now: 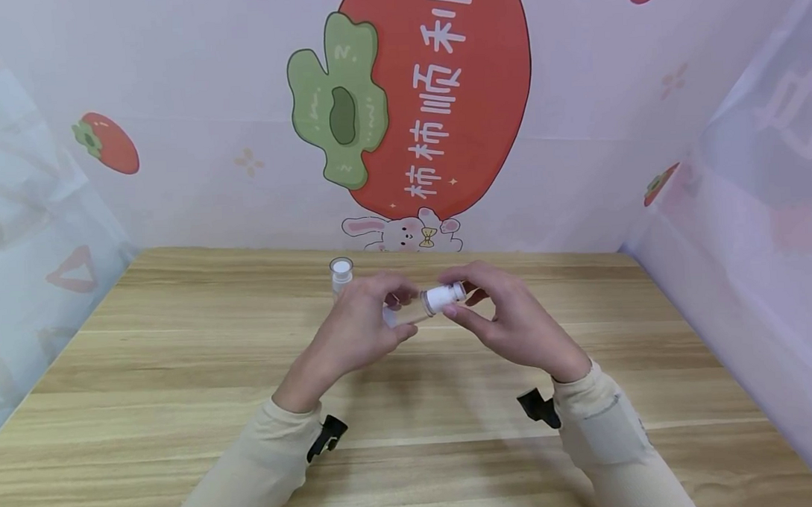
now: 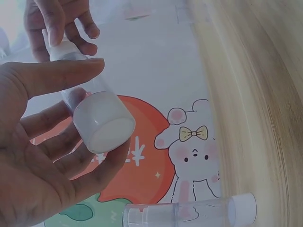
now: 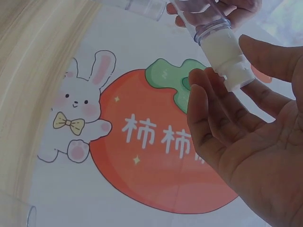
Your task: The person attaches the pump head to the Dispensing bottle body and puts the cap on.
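My left hand (image 1: 361,326) grips a clear pump bottle (image 2: 102,120) around its body, near the white base. The bottle is tilted nearly on its side above the table, its white pump end (image 3: 225,56) pointing to the right. My right hand (image 1: 509,313) pinches that white end between thumb and fingers. No overcap covers the pump. A second clear bottle (image 1: 342,274) stands upright on the table behind my left hand, which hides its lower part in the head view; its white bottom (image 2: 244,209) shows in the left wrist view.
The wooden table (image 1: 413,447) runs back to a printed sheet (image 1: 229,192) with persimmons and a rabbit. Similar sheets hang at both sides. A clear rounded edge (image 3: 32,215) shows at the lower left of the right wrist view.
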Demonstrator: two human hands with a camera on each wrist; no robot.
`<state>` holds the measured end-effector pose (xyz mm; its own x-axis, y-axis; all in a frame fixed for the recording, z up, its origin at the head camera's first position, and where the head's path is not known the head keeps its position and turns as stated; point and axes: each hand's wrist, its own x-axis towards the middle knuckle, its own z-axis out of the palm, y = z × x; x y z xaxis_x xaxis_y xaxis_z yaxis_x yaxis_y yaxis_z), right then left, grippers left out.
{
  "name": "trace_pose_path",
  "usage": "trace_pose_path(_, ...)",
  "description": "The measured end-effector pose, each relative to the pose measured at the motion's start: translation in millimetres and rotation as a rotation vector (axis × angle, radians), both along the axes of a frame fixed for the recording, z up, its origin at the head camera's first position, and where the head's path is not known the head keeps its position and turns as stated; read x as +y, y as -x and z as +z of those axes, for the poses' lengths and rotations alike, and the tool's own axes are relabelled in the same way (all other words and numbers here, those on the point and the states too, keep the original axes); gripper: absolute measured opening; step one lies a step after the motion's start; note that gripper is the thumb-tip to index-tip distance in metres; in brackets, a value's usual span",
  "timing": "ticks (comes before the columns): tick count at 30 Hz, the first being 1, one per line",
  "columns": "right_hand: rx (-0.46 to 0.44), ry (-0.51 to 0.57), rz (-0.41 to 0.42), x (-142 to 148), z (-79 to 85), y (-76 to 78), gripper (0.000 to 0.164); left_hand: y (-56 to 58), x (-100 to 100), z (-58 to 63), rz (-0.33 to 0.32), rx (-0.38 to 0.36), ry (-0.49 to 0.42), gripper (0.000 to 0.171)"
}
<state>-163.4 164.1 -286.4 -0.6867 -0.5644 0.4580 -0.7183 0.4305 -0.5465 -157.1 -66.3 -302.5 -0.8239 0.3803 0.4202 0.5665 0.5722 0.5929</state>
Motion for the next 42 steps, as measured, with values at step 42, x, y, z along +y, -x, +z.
trace_pose_path(42,-0.115,-0.053,-0.149,-6.5,-0.6,-2.2,0.015,-5.3,7.7,-0.8,0.133,0.238,0.181,0.04)
